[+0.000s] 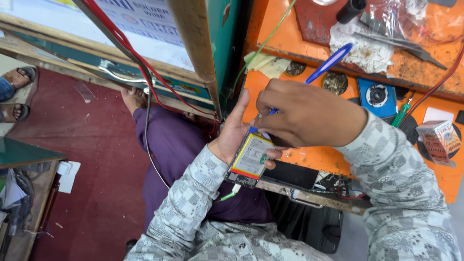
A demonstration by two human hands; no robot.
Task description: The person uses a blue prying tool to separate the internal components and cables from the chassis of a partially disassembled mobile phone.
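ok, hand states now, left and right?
Left hand: closed on opened phone.
Right hand: closed on blue tool, tip at phone.

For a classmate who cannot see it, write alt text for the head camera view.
A left hand holds an opened phone, battery showing, while the right hand works a blue-handled tool at its top edge. Behind lies a cluttered orange workbench.

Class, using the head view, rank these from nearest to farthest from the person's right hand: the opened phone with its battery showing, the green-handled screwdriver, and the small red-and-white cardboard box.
1. Opened phone with its battery showing: directly under the right hand, held in the left hand.
2. Green-handled screwdriver: on the orange bench, to the hand's right.
3. Small red-and-white cardboard box: farther right, near the picture's edge.
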